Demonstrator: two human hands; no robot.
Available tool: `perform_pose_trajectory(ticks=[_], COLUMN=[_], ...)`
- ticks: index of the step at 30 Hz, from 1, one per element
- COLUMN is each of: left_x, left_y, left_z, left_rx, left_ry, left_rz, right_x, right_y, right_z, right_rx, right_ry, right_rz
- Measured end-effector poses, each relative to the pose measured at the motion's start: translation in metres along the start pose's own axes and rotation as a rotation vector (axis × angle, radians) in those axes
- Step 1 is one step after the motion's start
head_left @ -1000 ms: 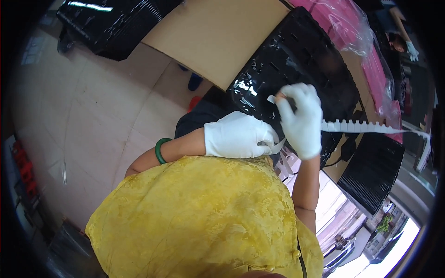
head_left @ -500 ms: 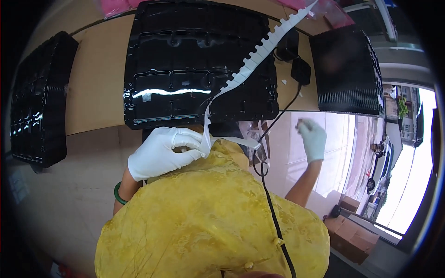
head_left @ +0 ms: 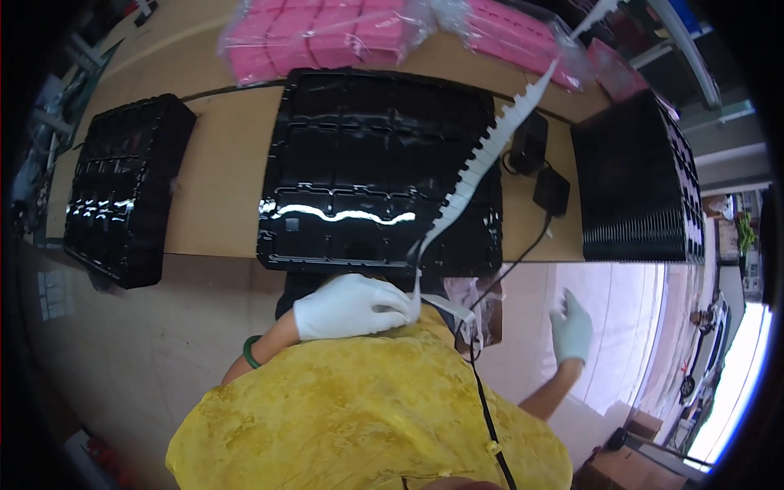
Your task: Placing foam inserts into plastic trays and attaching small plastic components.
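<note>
My left hand [head_left: 351, 305], in a white glove, is closed on the lower end of a long white toothed strip [head_left: 482, 163] close to my yellow top. The strip runs up and to the right across a large black moulded tray [head_left: 359, 171] on the wooden table [head_left: 220, 155]. My right hand [head_left: 572, 327], also gloved, hangs free off the table's near edge with fingers spread and nothing in it. A green bangle sits on my left wrist.
A second black tray [head_left: 122, 188] lies at the left and a stack of black trays [head_left: 633, 184] at the right. Bagged pink blocks [head_left: 327, 37] lie at the table's far side. Two black adapters [head_left: 539, 163] and a cable [head_left: 490, 408] lie by the strip.
The view has tilted so more of the table shows. My right hand has dropped lower and away from the strip; my left hand keeps hold of the strip's end.
</note>
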State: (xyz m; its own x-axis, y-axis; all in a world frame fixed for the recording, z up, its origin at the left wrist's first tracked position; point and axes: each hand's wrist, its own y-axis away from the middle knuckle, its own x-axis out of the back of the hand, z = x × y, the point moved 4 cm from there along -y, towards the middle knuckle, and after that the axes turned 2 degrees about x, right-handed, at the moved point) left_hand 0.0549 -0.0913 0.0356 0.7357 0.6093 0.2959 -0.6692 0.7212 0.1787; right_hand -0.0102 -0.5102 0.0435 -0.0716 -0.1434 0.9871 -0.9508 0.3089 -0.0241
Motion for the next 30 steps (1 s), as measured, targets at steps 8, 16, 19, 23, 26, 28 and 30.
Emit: perform_pose_trajectory(ticks=[8, 16, 19, 23, 26, 28, 30], left_x=[-0.104, -0.010, 0.069, 0.168, 0.243, 0.290, 0.317], left_y=[-0.095, -0.059, -0.008, 0.017, -0.020, -0.053, -0.076], left_z=[0.000, 0.020, 0.040, 0.054, 0.034, 0.007, -0.017], left_rx=[-0.480, -0.126, 0.054, -0.067, -0.268, -0.329, -0.133], left_ry=[0.230, 0.145, 0.192, -0.197, -0.661, -0.824, -1.021], left_rz=[-0.587, -0.327, -0.094, 0.437, 0.828, 0.846, 0.764], right_x=[0.125, 0.033, -0.037, -0.055, -0.045, -0.041, -0.037], right_y=[-0.047, -0.288, -0.339, -0.319, -0.308, -0.303, -0.298], right_z=[-0.243, -0.500, -0.530, -0.538, -0.535, -0.533, -0.531], right_rx=[0.840, 1.225, 1.230, 1.171, 1.069, 0.908, 0.883], right_ry=[-0.531, -0.257, -0.094, -0.098, -0.060, -0.052, -0.004], right_rz=[0.338, 0.099, 0.017, -0.096, -0.247, -0.349, -0.209])
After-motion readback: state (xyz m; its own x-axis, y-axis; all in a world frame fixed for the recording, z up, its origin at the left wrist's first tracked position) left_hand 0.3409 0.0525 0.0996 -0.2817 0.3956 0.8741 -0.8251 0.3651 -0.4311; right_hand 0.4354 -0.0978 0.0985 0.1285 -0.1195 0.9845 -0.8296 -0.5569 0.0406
